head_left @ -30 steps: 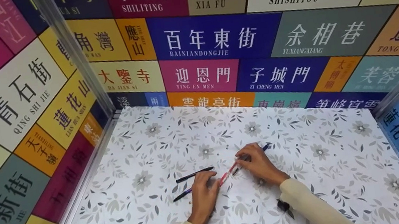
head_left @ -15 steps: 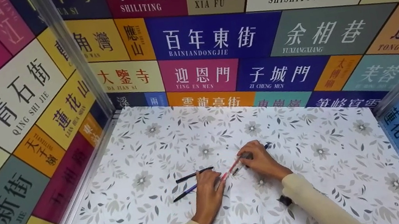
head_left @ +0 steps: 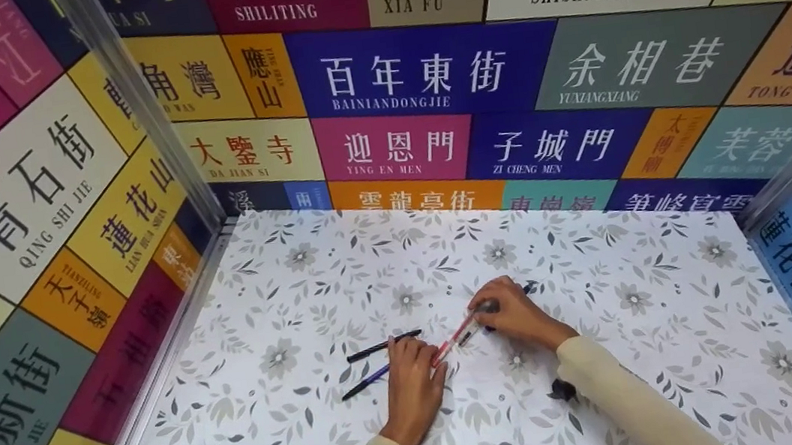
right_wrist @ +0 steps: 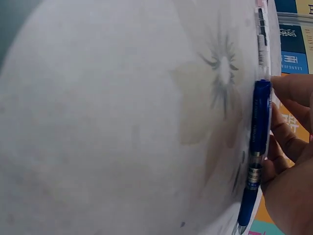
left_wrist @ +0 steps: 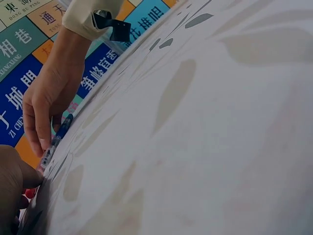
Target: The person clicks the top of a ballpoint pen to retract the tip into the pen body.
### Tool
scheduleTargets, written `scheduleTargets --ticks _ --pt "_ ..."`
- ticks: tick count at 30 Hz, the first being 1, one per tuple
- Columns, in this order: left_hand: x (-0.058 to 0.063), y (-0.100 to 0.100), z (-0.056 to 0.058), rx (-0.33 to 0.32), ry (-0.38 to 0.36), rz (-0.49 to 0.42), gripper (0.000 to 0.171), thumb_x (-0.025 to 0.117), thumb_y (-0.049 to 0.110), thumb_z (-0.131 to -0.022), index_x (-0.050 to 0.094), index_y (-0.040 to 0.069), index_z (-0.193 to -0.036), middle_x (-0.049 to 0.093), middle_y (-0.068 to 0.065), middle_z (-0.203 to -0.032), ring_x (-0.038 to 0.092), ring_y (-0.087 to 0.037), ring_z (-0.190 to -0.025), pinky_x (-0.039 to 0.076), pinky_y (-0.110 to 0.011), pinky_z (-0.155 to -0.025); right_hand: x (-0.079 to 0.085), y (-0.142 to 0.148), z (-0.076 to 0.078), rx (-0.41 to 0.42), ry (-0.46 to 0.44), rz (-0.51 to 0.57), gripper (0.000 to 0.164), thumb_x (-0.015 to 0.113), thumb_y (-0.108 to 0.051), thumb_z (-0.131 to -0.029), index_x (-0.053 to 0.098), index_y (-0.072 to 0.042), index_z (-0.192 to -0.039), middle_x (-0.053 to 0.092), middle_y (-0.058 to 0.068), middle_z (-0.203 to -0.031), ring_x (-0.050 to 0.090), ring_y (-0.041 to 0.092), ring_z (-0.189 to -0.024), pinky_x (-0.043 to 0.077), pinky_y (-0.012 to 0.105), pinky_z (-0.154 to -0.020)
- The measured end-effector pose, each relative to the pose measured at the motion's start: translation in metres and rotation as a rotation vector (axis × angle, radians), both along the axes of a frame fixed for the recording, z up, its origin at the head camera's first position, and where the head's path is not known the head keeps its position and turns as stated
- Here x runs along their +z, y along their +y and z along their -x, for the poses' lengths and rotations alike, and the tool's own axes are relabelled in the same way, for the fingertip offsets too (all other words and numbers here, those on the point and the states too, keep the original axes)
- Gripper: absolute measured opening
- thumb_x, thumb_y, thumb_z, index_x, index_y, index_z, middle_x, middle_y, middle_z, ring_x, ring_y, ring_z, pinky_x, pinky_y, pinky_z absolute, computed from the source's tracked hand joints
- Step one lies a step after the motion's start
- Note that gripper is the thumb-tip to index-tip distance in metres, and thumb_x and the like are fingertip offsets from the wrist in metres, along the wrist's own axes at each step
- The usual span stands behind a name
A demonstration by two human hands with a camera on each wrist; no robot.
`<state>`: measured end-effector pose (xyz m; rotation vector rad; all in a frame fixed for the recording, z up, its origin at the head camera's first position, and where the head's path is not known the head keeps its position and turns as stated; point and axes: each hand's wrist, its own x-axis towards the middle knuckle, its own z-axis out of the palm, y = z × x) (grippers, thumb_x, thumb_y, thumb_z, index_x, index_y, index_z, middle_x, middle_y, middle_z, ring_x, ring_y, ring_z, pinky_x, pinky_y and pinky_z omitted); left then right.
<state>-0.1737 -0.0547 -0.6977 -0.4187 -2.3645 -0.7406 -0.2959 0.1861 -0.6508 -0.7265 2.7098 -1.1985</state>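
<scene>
Between the two hands in the head view runs a slim red pen, slanting up to the right. My left hand holds its lower end with bent fingers; the left wrist view shows the red part beside the thumb. The upper end is pinched in my right hand, whose fingers cover part of it. Close beside that hand lie a clear pen with a dark refill and a blue pen. Past the left hand's fingers lie a black pen and a purple-blue pen with a black end.
A white floral-patterned sheet covers the table. Upright panels with coloured street-name signs enclose it at the back and sides, joined by clear corner strips. Both wrists wear dark straps.
My left hand has slid slightly right along the red pen, uncovering more of the purple-blue pen. My right hand has turned a little while keeping its pinch, and the loose pens stay put.
</scene>
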Motion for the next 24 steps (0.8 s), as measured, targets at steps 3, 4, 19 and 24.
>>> scheduleTargets --ticks 3,4,19,24 --pt "0.0005 -0.0003 0.0004 0.011 0.001 0.002 0.022 0.093 0.01 -0.081 0.076 0.01 -0.096 0.065 -0.004 -0.097 0.063 -0.032 -0.107 0.044 -0.072 -0.114 0.003 -0.0002 0.0034 0.019 -0.013 -0.009 0.013 0.085 -0.006 -0.092 0.085 -0.012 -0.104 0.076 0.004 -0.107 0.057 0.03 -0.11 0.044 0.053 -0.099" --pt "0.0008 -0.0003 0.0004 0.014 0.001 0.002 0.021 0.093 0.009 -0.082 0.076 0.01 -0.095 0.066 -0.004 -0.096 0.063 -0.031 -0.107 0.044 -0.072 -0.114 0.0035 -0.0003 0.0044 0.026 -0.018 -0.008 0.013 0.085 -0.006 -0.092 0.085 -0.011 -0.103 0.077 0.005 -0.106 0.057 0.03 -0.108 0.044 0.052 -0.098" --pt "0.0019 0.0001 -0.0014 0.007 0.018 -0.037 0.011 0.087 0.001 -0.085 0.079 0.007 -0.089 0.064 -0.003 -0.084 0.062 -0.03 -0.099 0.046 -0.07 -0.112 0.008 -0.0079 0.0049 0.029 -0.05 -0.032 0.008 0.084 -0.007 -0.093 0.085 -0.011 -0.099 0.076 0.004 -0.1 0.059 0.028 -0.101 0.043 0.049 -0.097" --pt "0.0038 -0.0018 0.0013 0.027 0.057 -0.024 0.009 0.085 0.002 -0.088 0.079 0.008 -0.087 0.061 -0.002 -0.083 0.059 -0.028 -0.094 0.051 -0.054 -0.101 0.0089 -0.0086 0.0057 0.039 -0.05 -0.061 0.011 0.084 -0.008 -0.09 0.086 -0.013 -0.1 0.077 0.001 -0.1 0.056 0.027 -0.103 0.038 0.056 -0.1"
